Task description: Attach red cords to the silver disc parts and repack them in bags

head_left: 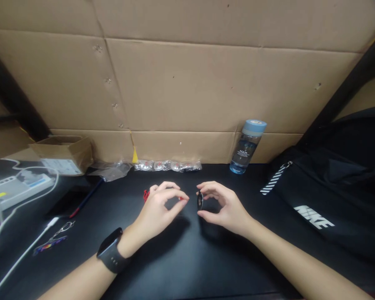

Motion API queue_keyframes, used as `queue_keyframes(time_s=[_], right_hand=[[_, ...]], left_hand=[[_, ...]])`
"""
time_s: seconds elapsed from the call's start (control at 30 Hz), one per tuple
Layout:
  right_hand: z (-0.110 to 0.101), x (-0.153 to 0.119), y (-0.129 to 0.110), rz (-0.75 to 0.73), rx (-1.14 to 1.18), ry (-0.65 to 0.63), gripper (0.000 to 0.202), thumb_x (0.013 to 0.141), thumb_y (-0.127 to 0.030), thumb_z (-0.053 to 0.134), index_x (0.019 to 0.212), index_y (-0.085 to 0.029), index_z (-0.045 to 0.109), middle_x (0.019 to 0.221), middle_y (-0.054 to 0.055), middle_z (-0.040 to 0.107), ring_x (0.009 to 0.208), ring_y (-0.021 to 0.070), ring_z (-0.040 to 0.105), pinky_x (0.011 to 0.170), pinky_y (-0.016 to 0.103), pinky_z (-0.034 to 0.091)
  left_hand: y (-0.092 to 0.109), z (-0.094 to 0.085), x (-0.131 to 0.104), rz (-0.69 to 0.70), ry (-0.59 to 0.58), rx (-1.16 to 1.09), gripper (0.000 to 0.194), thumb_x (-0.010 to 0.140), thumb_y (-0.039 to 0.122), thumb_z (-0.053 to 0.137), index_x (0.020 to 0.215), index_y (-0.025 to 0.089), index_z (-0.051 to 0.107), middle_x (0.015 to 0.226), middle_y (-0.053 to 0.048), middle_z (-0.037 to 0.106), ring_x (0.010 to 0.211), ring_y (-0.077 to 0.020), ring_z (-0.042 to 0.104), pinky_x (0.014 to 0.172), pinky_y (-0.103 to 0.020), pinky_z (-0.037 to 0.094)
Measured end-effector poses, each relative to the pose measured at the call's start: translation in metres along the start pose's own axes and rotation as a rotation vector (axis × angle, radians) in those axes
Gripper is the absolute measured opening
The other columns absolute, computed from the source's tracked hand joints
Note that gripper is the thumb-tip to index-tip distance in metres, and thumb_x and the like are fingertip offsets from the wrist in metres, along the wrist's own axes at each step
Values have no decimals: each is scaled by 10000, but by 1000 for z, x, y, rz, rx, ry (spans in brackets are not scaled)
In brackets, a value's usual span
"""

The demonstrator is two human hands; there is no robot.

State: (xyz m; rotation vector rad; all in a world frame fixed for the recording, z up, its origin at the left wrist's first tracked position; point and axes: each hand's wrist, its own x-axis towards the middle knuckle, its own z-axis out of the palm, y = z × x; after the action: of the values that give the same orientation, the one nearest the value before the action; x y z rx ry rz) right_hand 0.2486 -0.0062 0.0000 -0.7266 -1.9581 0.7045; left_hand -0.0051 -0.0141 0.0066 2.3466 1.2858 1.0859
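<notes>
Over the middle of the black table, my left hand (161, 204) pinches thumb and forefinger together on a bit of red cord. More of the red cord (146, 195) shows bunched behind its knuckles. A small gap away, my right hand (226, 204) grips a small round dark disc (200, 201) with a shiny rim, held on edge between thumb and fingers. Its face is turned mostly sideways, so its exact kind cannot be told. The hands do not touch each other.
Behind stand clear-wrapped silver round pieces (167, 166), a water bottle (246, 146) and a cardboard wall (187, 91). At left lie an open box (65, 155), power strip (15, 189), white cable (28, 252) and keyring (54, 239). A black bag (340, 191) fills the right.
</notes>
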Motion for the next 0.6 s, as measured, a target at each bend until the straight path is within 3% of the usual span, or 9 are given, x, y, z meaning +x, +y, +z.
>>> queue_keyframes(time_s=[0.23,0.47,0.6], right_hand=[[6,1,-4,-25,-8,13,474,784,-208,870,1206,-246,659,1248,85,681,1042,215,716,886,352,638],[9,1,-4,-20,21,-7,479,784,-196,865,1213,-245,657,1241,84,678,1035,212,709,901,358,631],[11,1,-5,-9,57,-25,486,786,-195,867,1222,-246,657,1237,88,680,1056,221,703,918,372,620]], left_hand=[[8,3,-1,-5,-12,-63,57,959,301,699,974,280,750,1052,-2,755,1073,-219,658,923,-386,387],[3,8,-1,12,-40,-43,100,928,305,768,1004,358,807,1163,17,770,1150,-243,660,933,-406,363],[2,11,-1,75,-18,-51,115,893,279,811,980,354,801,1063,45,799,1151,-246,652,933,-409,356]])
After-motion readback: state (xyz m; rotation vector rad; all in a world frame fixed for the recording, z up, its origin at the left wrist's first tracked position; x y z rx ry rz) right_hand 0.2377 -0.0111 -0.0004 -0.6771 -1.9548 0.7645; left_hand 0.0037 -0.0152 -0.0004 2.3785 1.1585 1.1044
